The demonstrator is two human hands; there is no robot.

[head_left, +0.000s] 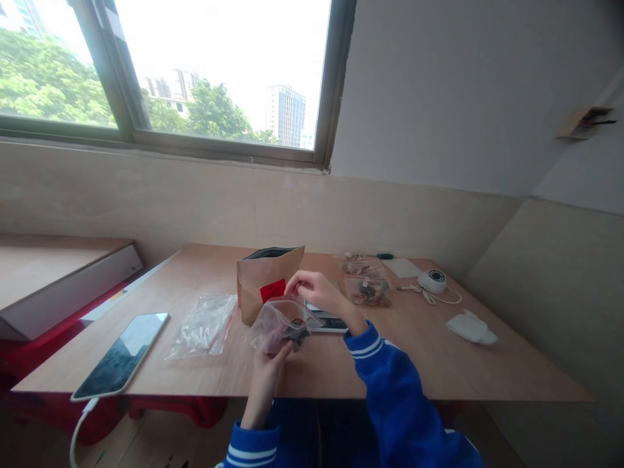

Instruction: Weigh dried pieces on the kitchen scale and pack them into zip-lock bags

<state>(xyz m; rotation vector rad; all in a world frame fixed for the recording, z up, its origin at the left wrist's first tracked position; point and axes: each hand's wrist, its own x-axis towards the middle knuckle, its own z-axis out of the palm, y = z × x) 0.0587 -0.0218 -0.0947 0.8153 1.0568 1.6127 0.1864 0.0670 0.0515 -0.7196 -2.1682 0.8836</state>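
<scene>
Over table [331,370], left hand [266,383] and right hand [312,290] grip zip bag [277,325] (dark pieces [297,335] inside).

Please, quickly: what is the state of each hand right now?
Left hand: closed, holding the clear zip bag from below.
Right hand: closed, pinching the bag's top edge.

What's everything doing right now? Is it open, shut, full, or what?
left hand, holding the clear zip bag's lower part
right hand, pinching the bag's top edge
clear zip bag, lifted off the table, dark pieces inside, seal unclear
brown paper bag, upright, top open
flat plastic bag, lying crumpled on the table
phone, lying face up, cable plugged in
filled zip bags, lying on the table, brown pieces inside
white dome camera, lying on the table, cable loose
</scene>
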